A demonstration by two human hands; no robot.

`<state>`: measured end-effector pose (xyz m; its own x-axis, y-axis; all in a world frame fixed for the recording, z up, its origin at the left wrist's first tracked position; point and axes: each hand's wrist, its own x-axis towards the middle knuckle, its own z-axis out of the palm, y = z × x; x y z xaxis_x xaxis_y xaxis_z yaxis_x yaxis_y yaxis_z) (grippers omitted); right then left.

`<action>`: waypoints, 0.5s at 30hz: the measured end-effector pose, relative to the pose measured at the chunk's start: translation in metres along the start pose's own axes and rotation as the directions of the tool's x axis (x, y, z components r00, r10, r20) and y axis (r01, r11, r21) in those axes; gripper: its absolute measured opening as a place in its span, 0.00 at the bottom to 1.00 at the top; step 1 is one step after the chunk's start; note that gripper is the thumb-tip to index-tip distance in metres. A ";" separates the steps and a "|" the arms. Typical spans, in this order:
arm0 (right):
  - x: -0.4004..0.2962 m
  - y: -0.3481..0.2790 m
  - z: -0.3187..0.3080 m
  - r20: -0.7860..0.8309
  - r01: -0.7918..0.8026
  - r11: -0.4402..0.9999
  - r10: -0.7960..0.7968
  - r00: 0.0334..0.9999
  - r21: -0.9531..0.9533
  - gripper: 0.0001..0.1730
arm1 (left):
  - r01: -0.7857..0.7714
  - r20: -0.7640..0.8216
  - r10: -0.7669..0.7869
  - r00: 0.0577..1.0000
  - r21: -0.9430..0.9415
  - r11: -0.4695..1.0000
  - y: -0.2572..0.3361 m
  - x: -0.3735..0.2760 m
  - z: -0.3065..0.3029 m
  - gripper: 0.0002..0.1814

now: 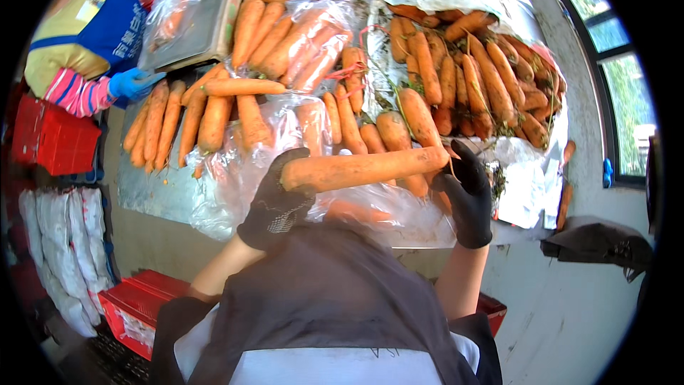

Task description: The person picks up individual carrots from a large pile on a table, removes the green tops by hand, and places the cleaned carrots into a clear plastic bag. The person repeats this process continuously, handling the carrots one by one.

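Note:
A large carrot (363, 170) with soil specks lies crosswise in front of my apron, above the metal table (155, 198). My left hand (286, 195), in a dark dotted glove, grips its left end. At the other end is my right hand (466, 192), black-gloved, its thumb and fingers spread around the tip and a thin root; whether they press on it is unclear. Beneath the carrot, a clear plastic bag (374, 206) with carrots inside lies near the table's front edge. More loose carrots (393, 131) lie just beyond, partly hidden by the held one.
An opened white sack (556, 117) full of soiled carrots lies at the right. Bagged carrots (320, 43) lie beyond my hands. At left, a co-worker's blue-gloved hand (133, 84) is beside carrots and a scale (206, 16). Red crates (144, 305) stand below.

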<state>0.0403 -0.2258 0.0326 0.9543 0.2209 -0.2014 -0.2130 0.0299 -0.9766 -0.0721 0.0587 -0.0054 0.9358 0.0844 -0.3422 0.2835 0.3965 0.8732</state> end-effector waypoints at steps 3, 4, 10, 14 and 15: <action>0.004 0.002 -0.002 0.037 -0.019 1.000 0.019 0.999 -0.009 0.31 | -0.047 0.026 0.046 0.999 0.050 0.998 -0.003 0.002 0.002 0.31; 0.005 0.004 0.003 0.036 -0.042 0.999 0.042 0.998 -0.014 0.30 | -0.059 0.015 0.058 0.998 0.069 0.996 -0.002 0.002 0.001 0.31; 0.001 0.037 0.009 0.139 -0.073 0.995 0.082 0.987 -0.070 0.26 | -0.022 0.067 0.010 0.998 0.175 0.984 0.016 -0.003 0.011 0.37; -0.003 0.046 0.012 0.113 -0.027 0.999 0.031 0.993 -0.042 0.27 | 0.037 0.089 -0.042 0.995 0.059 0.998 0.035 -0.012 0.018 0.43; -0.003 0.046 0.012 0.113 -0.021 0.999 0.026 0.993 -0.044 0.28 | 0.007 0.096 -0.013 0.995 0.063 0.998 0.035 -0.013 0.019 0.44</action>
<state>0.0248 -0.2136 -0.0106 0.9186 0.3306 -0.2166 -0.2236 -0.0172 -0.9745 -0.0706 0.0540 0.0365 0.9478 -0.0087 -0.3187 0.3027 0.3386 0.8909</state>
